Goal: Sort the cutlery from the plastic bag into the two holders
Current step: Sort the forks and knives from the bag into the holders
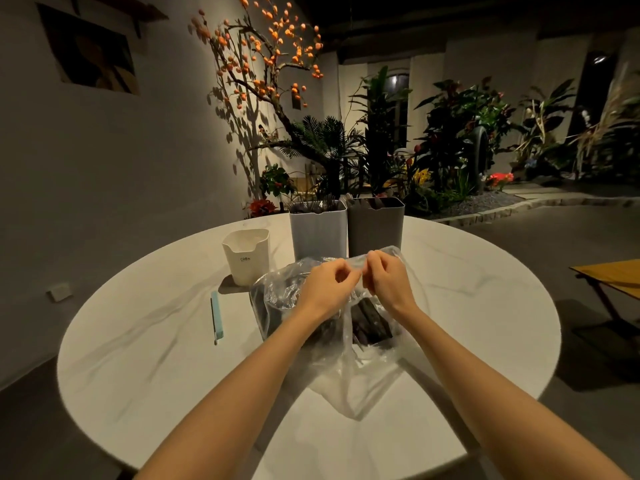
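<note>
Round white marble worktop (145, 341) carries the clear crumpled plastic bag (346, 372) of dark cutlery (369, 323), just before the two tall holders (318, 230). Left hand (327, 284) and right hand (388, 278) pinch its mouth; best parted gently, evenly.

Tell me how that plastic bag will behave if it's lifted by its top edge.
The bag is thin and crumpled, so probably floppy. The dark cutlery inside would likely sag and slide to the bottom. Both hands, left and right, pinch the film; it may slip.
</note>
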Motion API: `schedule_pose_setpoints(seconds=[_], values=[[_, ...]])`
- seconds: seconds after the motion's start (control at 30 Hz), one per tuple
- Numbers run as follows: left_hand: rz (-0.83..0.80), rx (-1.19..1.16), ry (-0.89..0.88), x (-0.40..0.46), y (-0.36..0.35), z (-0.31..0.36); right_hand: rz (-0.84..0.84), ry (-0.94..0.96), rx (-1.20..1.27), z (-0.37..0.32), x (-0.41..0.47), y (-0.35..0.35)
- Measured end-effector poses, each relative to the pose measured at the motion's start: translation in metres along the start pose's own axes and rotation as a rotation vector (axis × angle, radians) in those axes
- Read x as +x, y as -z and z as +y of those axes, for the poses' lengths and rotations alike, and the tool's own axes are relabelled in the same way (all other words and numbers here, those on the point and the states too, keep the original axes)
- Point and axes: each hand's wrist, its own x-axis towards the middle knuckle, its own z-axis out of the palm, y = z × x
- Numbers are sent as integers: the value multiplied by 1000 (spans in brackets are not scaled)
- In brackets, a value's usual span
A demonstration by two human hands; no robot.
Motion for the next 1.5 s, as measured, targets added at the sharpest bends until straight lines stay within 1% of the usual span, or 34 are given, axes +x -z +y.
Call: schedule_pose_setpoints(seconds=[0.07, 0.17, 0.23, 0.37, 0.47, 0.57, 0.67, 0.77, 0.83, 0.9, 0.97, 1.03, 1.17, 1.27, 1.33, 1.4, 1.47, 1.5], values=[[19, 102, -9, -7, -3, -9, -14, 1, -66, 7, -7, 2], [160, 294, -13, -13, -2, -20, -61, 7, -221, 13, -13, 5], [200, 337, 1, -14, 1, -25, -101, 6, -396, 16, -14, 9], [237, 388, 20, -15, 7, -32, -236, -81, -751, 13, -20, 12], [192, 329, 43, -14, 7, -36, -294, -130, -914, 9, -23, 10], [107, 226, 92, -13, 7, -36, -352, -143, -974, 3, -23, 5], [4, 164, 110, -11, 7, -36, -475, -144, -1049, -3, -23, -3], [-97, 241, 128, -10, 5, -37, -598, -199, -1120, -12, -20, -8], [-142, 369, 116, -9, 3, -36, -680, -241, -1123, -20, -14, -9], [-157, 436, 105, -10, 3, -35, -755, -303, -1057, -26, -7, -9], [-137, 384, 118, -12, 5, -32, -790, -336, -1029, -28, -2, -11], [-110, 298, 123, -16, 7, -29, -808, -340, -1061, -28, 0, -14], [-94, 256, 47, -19, 7, -30, -828, -357, -1044, -32, 1, -14], [8, 145, 20, -19, 7, -32, -796, -421, -953, -39, 2, -6], [83, 113, -16, -19, 7, -32, -792, -469, -874, -39, 3, 0], [175, 134, -90, -18, 5, -31, -776, -536, -791, -39, 2, 6], [269, 105, -182, -19, 5, -28, -754, -547, -754, -36, 1, 13], [288, 66, -233, -20, 6, -25, -741, -545, -742, -36, 0, 16]])
